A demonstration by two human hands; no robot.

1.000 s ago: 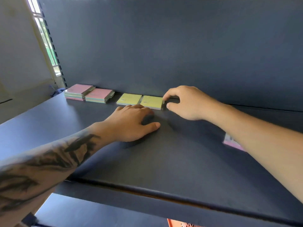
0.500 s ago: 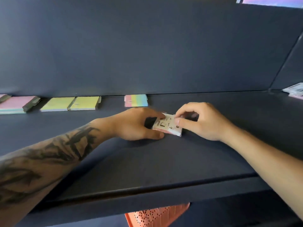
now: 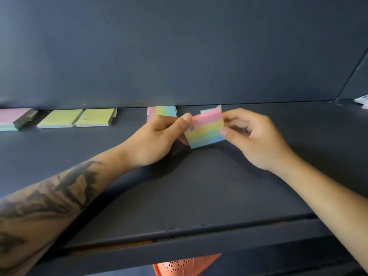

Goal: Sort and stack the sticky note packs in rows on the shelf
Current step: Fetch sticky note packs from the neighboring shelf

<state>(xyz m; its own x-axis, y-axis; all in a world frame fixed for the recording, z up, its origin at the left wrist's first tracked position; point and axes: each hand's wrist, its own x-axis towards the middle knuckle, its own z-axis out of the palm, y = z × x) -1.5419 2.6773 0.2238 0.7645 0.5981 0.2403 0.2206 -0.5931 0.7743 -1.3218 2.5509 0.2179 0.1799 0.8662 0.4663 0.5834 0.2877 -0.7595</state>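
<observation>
Both hands hold one rainbow-striped sticky note pack (image 3: 206,130) tilted above the dark shelf (image 3: 191,188), its coloured face towards me. My left hand (image 3: 159,140) pinches its left edge with thumb on top. My right hand (image 3: 251,136) pinches its right edge. Behind my left hand, a second rainbow pack (image 3: 163,110) lies against the back wall. Two yellow-green packs (image 3: 59,118) (image 3: 94,117) lie side by side further left. A pink pack (image 3: 14,118) sits at the far left edge.
The shelf's back wall (image 3: 179,56) rises right behind the row. More packs (image 3: 362,100) show at the far right edge. An orange perforated basket (image 3: 183,264) sits below the shelf's front lip.
The view has swung right. Both hands left the yellow packs, picked up a pack lying print-side up, and turned it over so its rainbow face shows.
</observation>
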